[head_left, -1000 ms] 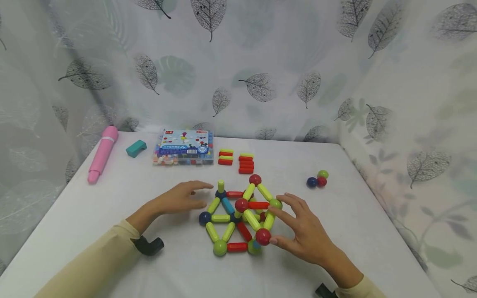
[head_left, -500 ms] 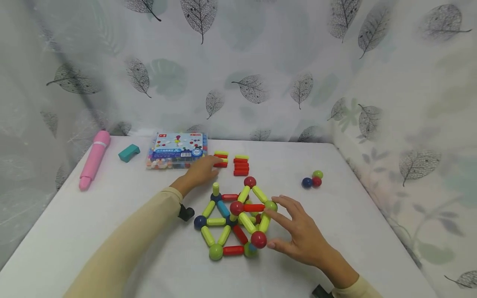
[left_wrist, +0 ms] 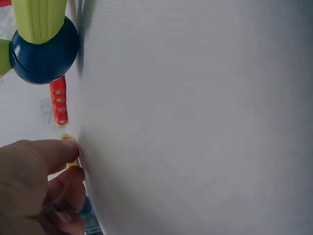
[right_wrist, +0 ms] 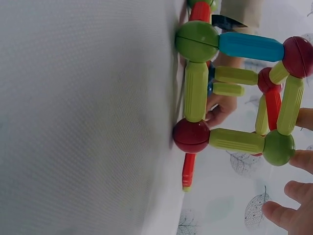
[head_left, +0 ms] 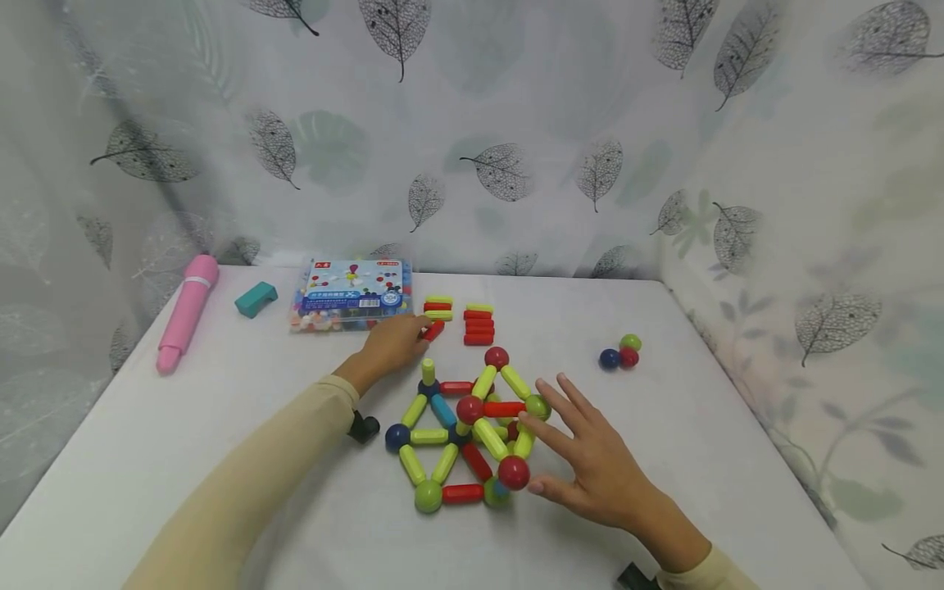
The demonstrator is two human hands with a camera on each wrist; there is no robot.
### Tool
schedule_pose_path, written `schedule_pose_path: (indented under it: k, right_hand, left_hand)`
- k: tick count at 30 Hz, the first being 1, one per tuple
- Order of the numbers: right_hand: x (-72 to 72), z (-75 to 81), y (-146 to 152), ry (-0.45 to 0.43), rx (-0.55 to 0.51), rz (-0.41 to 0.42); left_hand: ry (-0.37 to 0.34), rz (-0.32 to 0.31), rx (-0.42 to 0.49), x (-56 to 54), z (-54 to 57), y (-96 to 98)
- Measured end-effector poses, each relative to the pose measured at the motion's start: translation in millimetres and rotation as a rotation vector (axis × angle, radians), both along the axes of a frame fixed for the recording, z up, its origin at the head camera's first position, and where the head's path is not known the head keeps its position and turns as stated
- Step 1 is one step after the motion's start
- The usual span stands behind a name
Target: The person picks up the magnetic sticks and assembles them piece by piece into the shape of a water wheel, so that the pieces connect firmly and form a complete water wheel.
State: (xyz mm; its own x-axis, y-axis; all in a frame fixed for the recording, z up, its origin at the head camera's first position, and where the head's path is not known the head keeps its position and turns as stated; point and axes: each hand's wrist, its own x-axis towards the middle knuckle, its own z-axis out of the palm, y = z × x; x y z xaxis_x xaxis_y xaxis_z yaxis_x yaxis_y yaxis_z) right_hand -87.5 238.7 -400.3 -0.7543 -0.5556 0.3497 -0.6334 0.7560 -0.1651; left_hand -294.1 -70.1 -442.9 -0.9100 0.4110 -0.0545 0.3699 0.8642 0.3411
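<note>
While the left hand [head_left: 394,342] pinches a short red rod [head_left: 435,330], the right hand [head_left: 599,465] spreads loosely.

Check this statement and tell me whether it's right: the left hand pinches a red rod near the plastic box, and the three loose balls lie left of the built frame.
Wrong side: the head view shows the three loose balls lying right of the built frame. The left hand does pinch a red rod near the plastic box.

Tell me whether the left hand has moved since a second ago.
Yes: the left hand moved forward and rightward, nearer the box, and now pinches a red rod.
</note>
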Motion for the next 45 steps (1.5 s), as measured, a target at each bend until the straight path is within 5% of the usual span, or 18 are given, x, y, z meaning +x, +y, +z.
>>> schedule_pose_path:
  k: [12,20,25,32,39,45]
  right_hand:
    - [1.1,-0.2,-3,-0.007,0.007,0.016]
    - [1.7,-1.0,-1,-0.014,0.024,0.009]
    - [2.0,-1.9,0,-0.017,0.015,0.012]
    - [2.7,-1.2,1,-0.031,0.008,0.004]
    - [1.8,-0.7,0,-0.054,0.007,0.002]
    - [1.3,-1.2,0,-0.057,0.004,0.007]
  left_hand:
    - [-0.011,0.054,0.035,4.7,0.6,-0.2]
    - [-0.043,0.058,0.392,17.9,4.4,-24.5]
    - [-0.027,-0.038,0.524,39.0,21.9,-40.0]
    - [0.103,-0.249,0.628,65.7,41.1,-45.3]
    - [0.080,-0.334,0.638,80.5,42.2,-38.7]
    - [0.151,-0.411,0.578,85.2,41.7,-32.6]
